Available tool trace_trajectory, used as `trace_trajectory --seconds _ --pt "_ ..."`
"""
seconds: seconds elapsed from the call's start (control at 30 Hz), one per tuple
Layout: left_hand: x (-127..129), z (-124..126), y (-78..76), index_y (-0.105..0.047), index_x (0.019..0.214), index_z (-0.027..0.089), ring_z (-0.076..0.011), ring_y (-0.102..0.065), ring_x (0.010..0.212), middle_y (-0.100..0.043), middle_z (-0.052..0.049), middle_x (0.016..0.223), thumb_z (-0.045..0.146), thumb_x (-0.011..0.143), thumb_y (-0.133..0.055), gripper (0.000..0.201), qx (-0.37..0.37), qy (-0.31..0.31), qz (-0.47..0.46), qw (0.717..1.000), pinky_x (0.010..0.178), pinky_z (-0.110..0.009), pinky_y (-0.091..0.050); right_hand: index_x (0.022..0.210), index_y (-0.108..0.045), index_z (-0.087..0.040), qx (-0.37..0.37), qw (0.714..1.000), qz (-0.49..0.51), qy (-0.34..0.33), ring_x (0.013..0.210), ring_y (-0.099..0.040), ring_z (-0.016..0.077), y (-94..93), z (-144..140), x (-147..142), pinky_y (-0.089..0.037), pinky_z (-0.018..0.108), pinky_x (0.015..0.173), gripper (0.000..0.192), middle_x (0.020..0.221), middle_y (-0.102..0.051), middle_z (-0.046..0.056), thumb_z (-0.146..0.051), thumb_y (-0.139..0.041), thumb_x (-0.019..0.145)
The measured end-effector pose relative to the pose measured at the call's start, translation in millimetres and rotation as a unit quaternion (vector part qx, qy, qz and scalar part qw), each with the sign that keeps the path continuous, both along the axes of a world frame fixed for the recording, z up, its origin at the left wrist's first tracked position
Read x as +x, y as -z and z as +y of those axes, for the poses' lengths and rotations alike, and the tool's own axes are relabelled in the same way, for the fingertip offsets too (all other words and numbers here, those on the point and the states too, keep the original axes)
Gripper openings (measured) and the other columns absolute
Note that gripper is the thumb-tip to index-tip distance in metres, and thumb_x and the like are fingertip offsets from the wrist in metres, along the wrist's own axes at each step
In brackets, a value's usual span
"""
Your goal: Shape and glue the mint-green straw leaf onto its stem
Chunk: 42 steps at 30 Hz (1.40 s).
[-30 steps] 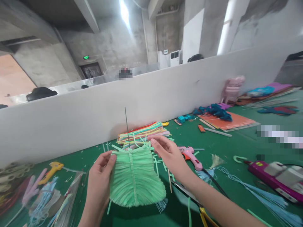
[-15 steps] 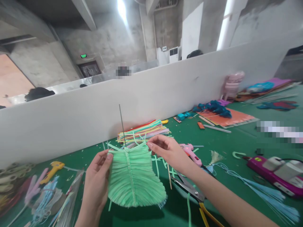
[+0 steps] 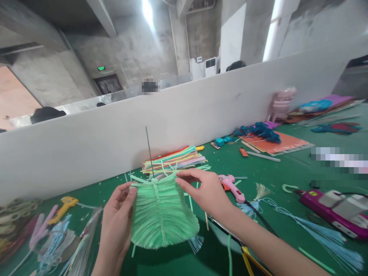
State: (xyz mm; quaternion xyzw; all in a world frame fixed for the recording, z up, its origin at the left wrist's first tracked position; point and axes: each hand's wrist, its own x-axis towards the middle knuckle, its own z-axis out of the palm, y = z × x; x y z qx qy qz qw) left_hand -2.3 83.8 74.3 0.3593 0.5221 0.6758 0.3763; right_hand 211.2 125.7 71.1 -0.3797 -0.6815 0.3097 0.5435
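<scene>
A mint-green leaf made of pipe cleaners (image 3: 161,214) hangs above the table between my hands, its thin wire stem (image 3: 148,147) pointing up. My left hand (image 3: 122,209) pinches the leaf's upper left edge between thumb and fingers. At the upper right corner, my right hand (image 3: 202,188) is closed with thumb and index finger on the strip ends. Loose green strips stick out along the leaf's top. Scissors with yellow handles (image 3: 248,260) lie under my right forearm, their blades mostly hidden.
Behind the leaf lies a bundle of coloured pipe cleaners (image 3: 175,159) against the white partition (image 3: 115,138). A pink glue gun (image 3: 234,188) and a purple power strip (image 3: 336,214) lie to the right. A yellow glue gun (image 3: 64,209) and blue tassels (image 3: 56,245) are on the left.
My right hand has moved slightly left and inward over the leaf's upper right corner. The leaf's lower right edge has shifted a little left and up, showing more of the blue tassel behind.
</scene>
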Motion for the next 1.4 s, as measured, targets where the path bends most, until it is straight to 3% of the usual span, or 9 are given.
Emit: trace_trajectory --seconds 0.13,0.5,0.6,0.7,0.8,0.9,1.07,1.2,1.4 --pt "0 -1 -1.0 -0.069 0.091 0.022 -0.0098 -0.060 0.066 -0.069 0.003 0.079 0.040 0.062 -0.087 0.039 -0.002 0.004 -0.002 1.000 0.060 -0.017 -0.047 0.086 -0.074 -0.020 -0.060 0.997 0.024 -0.035 0.075 -0.072 0.0188 0.3 4 1 -0.058 0.034 0.072 0.010 0.082 -0.077 0.003 -0.025 -0.068 0.081" --pt "-1 -4 -8.1 -0.070 0.091 0.022 -0.0111 -0.063 0.068 -0.070 0.002 0.079 0.039 0.062 -0.087 0.038 -0.013 0.033 -0.012 0.999 0.059 -0.016 -0.049 0.080 -0.068 -0.018 -0.126 0.974 0.075 -0.171 0.061 -0.060 0.0109 -3.5 6 9 -0.049 0.024 0.056 0.012 0.071 -0.068 0.000 -0.030 -0.068 0.082" --pt "-1 -5 -9.2 -0.070 0.090 0.022 -0.0093 -0.061 0.068 -0.070 0.003 0.080 0.037 0.062 -0.088 0.037 -0.012 0.022 -0.019 1.000 0.061 -0.014 -0.048 0.089 -0.067 -0.019 -0.117 0.971 0.115 -0.172 0.069 -0.064 0.0122 -3.0 5 8 -0.052 0.025 0.063 0.016 0.080 -0.070 0.001 -0.033 -0.070 0.082" --pt "0 -5 -9.3 -0.070 0.091 0.021 -0.0083 -0.060 0.068 -0.069 0.003 0.079 0.035 0.061 -0.088 0.037 -0.010 0.013 -0.028 0.999 0.062 -0.013 -0.048 0.096 -0.066 -0.019 -0.092 0.982 0.106 -0.124 0.080 -0.068 0.0156 -2.8 2 5 -0.056 0.029 0.073 0.023 0.089 -0.072 0.004 -0.035 -0.073 0.080" --pt "2 -5 -9.0 -0.070 0.091 0.021 -0.0078 -0.059 0.067 -0.068 0.003 0.077 0.035 0.060 -0.089 0.039 -0.019 0.011 -0.031 0.999 0.059 -0.012 -0.046 0.095 -0.067 -0.019 -0.053 0.994 0.075 -0.058 0.082 -0.069 0.0169 -3.6 -2 4 -0.057 0.032 0.077 0.019 0.091 -0.073 0.005 -0.033 -0.069 0.083" --pt "3 -6 -9.5 -0.070 0.092 0.022 -0.0089 -0.061 0.069 -0.069 0.003 0.079 0.036 0.061 -0.088 0.039 -0.032 0.019 -0.034 0.999 0.062 -0.014 -0.048 0.092 -0.069 -0.019 -0.043 0.996 0.064 -0.046 0.079 -0.070 0.0166 -3.9 -4 3 -0.057 0.032 0.075 0.013 0.087 -0.074 0.003 -0.029 -0.065 0.085" --pt "3 -6 -9.8 -0.069 0.097 0.024 -0.0126 -0.064 0.074 -0.071 0.002 0.086 0.039 0.067 -0.084 0.036 -0.055 0.064 -0.029 0.996 0.062 -0.017 -0.048 0.087 -0.071 -0.019 -0.061 0.994 0.056 -0.067 0.074 -0.069 0.0151 -4.7 -1 5 -0.056 0.029 0.069 0.011 0.082 -0.074 0.002 -0.029 -0.066 0.085" --pt "0 -7 -7.7 -0.070 0.101 0.024 -0.0133 -0.065 0.080 -0.070 0.001 0.087 0.037 0.073 -0.080 0.032 -0.060 0.092 -0.011 0.994 0.065 -0.016 -0.049 0.080 -0.070 -0.019 -0.125 0.980 0.072 -0.134 0.064 -0.066 0.0130 -12.6 0 12 -0.055 0.027 0.062 0.014 0.072 -0.071 0.000 -0.032 -0.067 0.084" --pt "0 -8 -8.0 -0.071 0.102 0.024 -0.0120 -0.063 0.079 -0.069 0.002 0.086 0.035 0.075 -0.078 0.030 -0.056 0.095 -0.006 0.994 0.067 -0.015 -0.050 0.076 -0.071 -0.019 -0.181 0.961 0.091 -0.190 0.059 -0.063 0.0112 -22.6 -2 19 -0.055 0.027 0.064 0.013 0.063 -0.067 -0.001 -0.030 -0.069 0.084"
